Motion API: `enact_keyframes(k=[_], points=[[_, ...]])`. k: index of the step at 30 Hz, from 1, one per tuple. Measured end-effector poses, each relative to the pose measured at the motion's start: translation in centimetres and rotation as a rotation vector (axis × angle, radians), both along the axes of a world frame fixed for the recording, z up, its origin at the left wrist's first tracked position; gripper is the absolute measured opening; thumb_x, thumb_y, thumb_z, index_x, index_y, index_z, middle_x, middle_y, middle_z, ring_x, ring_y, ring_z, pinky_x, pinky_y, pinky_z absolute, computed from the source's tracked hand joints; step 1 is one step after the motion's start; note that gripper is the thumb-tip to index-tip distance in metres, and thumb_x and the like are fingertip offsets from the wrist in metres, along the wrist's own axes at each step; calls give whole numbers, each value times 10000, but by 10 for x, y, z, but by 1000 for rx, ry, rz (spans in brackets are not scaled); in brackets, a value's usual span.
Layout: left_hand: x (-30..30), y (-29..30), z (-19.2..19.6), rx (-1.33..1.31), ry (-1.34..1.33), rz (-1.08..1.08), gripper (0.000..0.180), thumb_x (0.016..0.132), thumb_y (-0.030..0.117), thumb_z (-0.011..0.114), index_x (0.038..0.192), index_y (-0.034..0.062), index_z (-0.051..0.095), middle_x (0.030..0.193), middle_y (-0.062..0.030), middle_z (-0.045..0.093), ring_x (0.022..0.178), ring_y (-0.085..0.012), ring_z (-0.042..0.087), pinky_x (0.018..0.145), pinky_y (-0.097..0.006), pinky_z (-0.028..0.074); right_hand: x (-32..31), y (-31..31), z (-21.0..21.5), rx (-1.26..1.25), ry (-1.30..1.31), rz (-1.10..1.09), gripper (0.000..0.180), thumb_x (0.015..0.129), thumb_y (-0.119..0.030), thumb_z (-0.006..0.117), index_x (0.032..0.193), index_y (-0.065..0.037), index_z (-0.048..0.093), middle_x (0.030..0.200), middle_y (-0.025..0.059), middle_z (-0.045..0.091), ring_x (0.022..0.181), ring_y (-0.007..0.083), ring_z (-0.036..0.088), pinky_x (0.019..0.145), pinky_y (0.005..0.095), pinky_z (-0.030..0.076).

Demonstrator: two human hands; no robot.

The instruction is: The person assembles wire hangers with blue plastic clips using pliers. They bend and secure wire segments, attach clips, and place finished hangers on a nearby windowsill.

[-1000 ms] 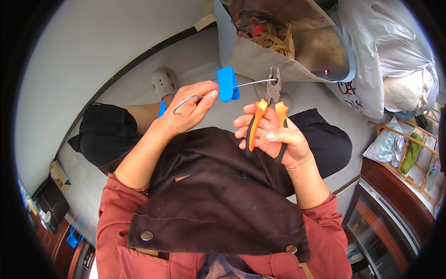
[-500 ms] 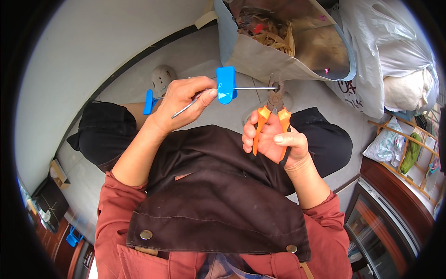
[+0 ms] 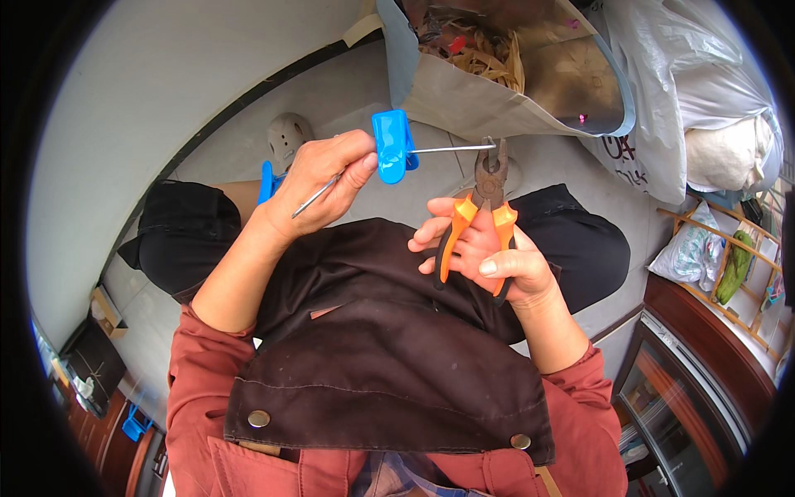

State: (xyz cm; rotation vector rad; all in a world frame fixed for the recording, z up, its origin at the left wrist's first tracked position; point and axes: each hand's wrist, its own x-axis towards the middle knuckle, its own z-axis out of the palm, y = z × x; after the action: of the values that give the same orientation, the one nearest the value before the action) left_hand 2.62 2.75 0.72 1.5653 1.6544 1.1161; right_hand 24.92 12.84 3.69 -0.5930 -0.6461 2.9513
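My left hand (image 3: 327, 176) is closed around a metal wire hanger (image 3: 451, 149) that carries blue clips. One blue clip (image 3: 391, 147) sits on the wire just right of my fingers, and another blue clip (image 3: 267, 182) shows beyond my wrist at left. A bare grey length of metal (image 3: 315, 197) sticks out below my fingers. In my right hand (image 3: 489, 257) I hold pliers (image 3: 492, 184) with orange and black handles, the handles spread and the jaws apart. The wire's right end, with a small bend at its tip, lies by the jaws; contact is unclear.
A large open bag (image 3: 530, 108) with dry husk-like scraps stands ahead. To its right is a stuffed white plastic bag (image 3: 662, 91). A wooden rack (image 3: 737, 248) holding a green vegetable is at far right, above a glass-fronted cabinet (image 3: 675, 398). A pale wall (image 3: 166, 91) curves along the left.
The pliers' jaws have come off the wire's end and drawn back slightly, their handles spreading wider. My right fingers have loosened. The left hand and hanger shifted slightly left and up.
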Motion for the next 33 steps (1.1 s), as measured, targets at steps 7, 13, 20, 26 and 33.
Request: enact_keyframes(k=[7, 13, 20, 26, 33], points=[[-2, -1, 2, -53, -115, -54, 224, 921, 199, 453, 926, 4, 564, 681, -77, 466, 523, -188, 452, 499, -283, 373, 3, 4, -8, -2, 17, 47, 541, 673, -179, 625, 1147, 0, 439, 874, 117, 522, 811, 266, 556, 760, 410, 461], [-3, -1, -5, 1, -55, -75, 248, 928, 229, 453, 913, 7, 563, 634, -51, 427, 498, -148, 418, 480, -275, 358, 0, -1, -7, -148, 46, 114, 440, 703, -230, 612, 1063, -19, 472, 806, 89, 495, 698, 211, 522, 623, 342, 422], [-3, -4, -3, -191, -175, -39, 215, 926, 204, 455, 1016, 34, 551, 713, -98, 513, 607, -213, 461, 601, -298, 422, -9, -5, 2, -86, -51, 29, 229, 778, -149, 541, 978, -49, 489, 799, 79, 509, 658, 173, 488, 605, 319, 405], [-7, -18, 7, -303, -118, -4, 174, 921, 166, 465, 1026, 59, 553, 706, -112, 512, 592, -231, 460, 595, -310, 430, -17, -13, 1, 148, -222, 14, 178, 803, -103, 502, 958, -17, 485, 789, 93, 532, 660, 164, 505, 604, 316, 436], [-12, -35, -9, -428, 91, -73, 134, 895, 149, 466, 959, 60, 542, 663, -180, 524, 605, -378, 491, 556, -412, 406, -11, -37, -58, 530, -461, -29, 136, 841, -100, 476, 936, -4, 485, 728, 44, 515, 607, 116, 506, 560, 258, 441]])
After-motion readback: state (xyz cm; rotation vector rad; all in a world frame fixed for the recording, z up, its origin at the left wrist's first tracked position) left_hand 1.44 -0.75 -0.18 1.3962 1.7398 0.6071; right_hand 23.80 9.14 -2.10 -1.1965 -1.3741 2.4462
